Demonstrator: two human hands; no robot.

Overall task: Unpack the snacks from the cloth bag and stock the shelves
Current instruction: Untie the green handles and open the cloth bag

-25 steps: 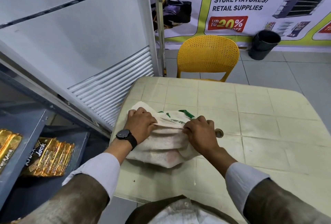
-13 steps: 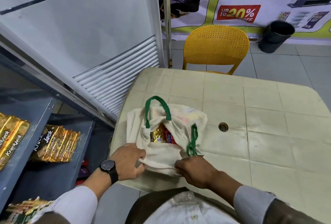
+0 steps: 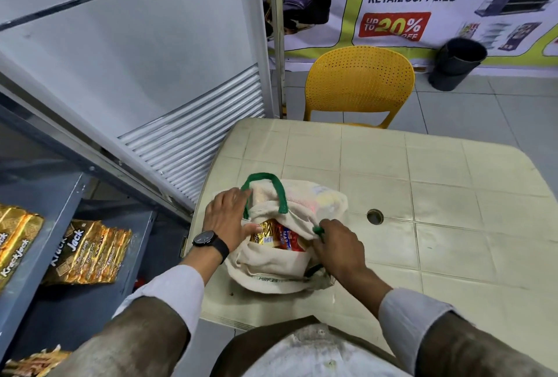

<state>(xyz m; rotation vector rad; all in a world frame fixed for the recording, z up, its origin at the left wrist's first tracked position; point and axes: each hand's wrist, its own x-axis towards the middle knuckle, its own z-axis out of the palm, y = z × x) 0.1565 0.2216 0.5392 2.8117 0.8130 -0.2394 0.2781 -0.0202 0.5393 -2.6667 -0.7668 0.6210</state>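
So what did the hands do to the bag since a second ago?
The cloth bag went from bunched shut under both hands to pulled open, its green handle now standing up and a gold snack pack and a red snack pack showing inside. The left hand now spreads the mouth; the right hand pinches the other rim. The bag stays on the table; the shelf's gold Krack Jack packs are unmoved.

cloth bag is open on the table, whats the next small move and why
Probably lift out the gold packet: the left hand and right hand spread the cloth bag mouth, the thumb already touches it, and matching packets sit on the shelf.
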